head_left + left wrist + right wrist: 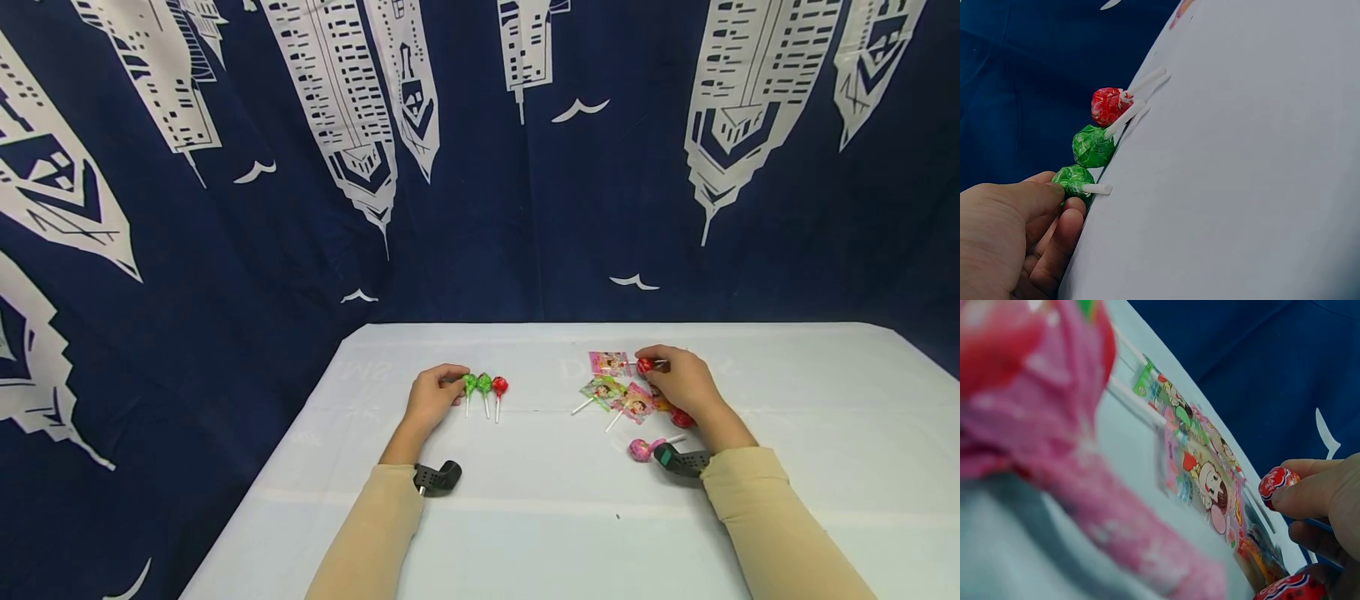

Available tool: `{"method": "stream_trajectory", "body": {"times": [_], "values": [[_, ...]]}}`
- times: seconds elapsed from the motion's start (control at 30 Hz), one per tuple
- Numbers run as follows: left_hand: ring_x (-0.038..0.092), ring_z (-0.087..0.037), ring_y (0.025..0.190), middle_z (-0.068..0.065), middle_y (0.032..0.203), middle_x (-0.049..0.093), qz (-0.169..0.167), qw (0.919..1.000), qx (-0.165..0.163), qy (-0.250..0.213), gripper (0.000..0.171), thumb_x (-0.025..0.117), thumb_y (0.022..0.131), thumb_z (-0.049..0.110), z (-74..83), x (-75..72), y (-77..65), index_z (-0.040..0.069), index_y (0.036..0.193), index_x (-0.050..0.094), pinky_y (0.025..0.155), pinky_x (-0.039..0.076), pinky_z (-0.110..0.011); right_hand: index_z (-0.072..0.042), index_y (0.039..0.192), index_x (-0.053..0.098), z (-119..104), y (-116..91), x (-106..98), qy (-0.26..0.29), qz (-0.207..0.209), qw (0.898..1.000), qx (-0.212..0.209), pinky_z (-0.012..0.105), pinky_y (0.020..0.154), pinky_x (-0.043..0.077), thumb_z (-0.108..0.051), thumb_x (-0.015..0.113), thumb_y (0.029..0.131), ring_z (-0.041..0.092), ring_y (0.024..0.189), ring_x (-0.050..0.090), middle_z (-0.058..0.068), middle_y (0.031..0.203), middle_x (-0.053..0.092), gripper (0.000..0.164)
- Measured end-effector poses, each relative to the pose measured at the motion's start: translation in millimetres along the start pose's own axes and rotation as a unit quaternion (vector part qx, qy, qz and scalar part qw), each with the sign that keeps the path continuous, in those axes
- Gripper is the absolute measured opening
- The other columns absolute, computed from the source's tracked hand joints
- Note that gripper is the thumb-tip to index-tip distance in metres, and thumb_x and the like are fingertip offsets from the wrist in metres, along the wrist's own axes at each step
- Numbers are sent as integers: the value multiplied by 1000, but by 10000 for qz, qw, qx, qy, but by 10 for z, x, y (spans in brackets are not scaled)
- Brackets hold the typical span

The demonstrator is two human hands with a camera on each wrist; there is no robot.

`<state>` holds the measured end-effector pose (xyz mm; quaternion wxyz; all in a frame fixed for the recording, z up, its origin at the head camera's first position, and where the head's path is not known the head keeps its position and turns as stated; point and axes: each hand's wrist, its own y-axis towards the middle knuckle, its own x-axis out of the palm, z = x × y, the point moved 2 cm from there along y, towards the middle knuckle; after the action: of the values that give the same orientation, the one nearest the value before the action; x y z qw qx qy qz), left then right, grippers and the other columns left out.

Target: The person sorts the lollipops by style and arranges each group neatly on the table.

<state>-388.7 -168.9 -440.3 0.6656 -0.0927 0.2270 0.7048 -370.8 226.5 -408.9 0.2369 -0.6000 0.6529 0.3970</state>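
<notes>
Pink lollipop sits nearest the right wrist camera, on the white table; we see the right hand pinching a red lollipop just beside flat candy packets. Well apart from it, we have the left hand, thumb and fingers clamped on a green lollipop, leftmost in a row with a second green lollipop and another red lollipop.

Fingers pinching green lollipop, second green lollipop, red lollipop
</notes>
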Motion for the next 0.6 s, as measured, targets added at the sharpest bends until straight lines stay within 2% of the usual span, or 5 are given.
{"method": "stream_trajectory", "body": {"times": [0.3, 0.6], "values": [[63, -5, 67, -12, 108, 74, -4, 10000, 12, 1, 20, 67, 93, 5, 0, 6, 1, 8, 111, 75, 59, 55, -18, -4, 129, 63, -45, -4, -23, 20, -49, 9999, 157, 44, 79, 51, -8, 63, 93, 33, 94, 60, 25, 116, 66, 36], [63, -6, 67, -11, 109, 74, 18, 10000, -17, 26, 20, 66, 94, 6, 2, 1, 0, 8, 112, 75, 59, 55, -19, -6, 130, 64, -103, -2, -48, 49, 2, 10000, 17, 34, 73, 46, -12, 66, 93, 33, 97, 59, 23, 120, 66, 37]]}}
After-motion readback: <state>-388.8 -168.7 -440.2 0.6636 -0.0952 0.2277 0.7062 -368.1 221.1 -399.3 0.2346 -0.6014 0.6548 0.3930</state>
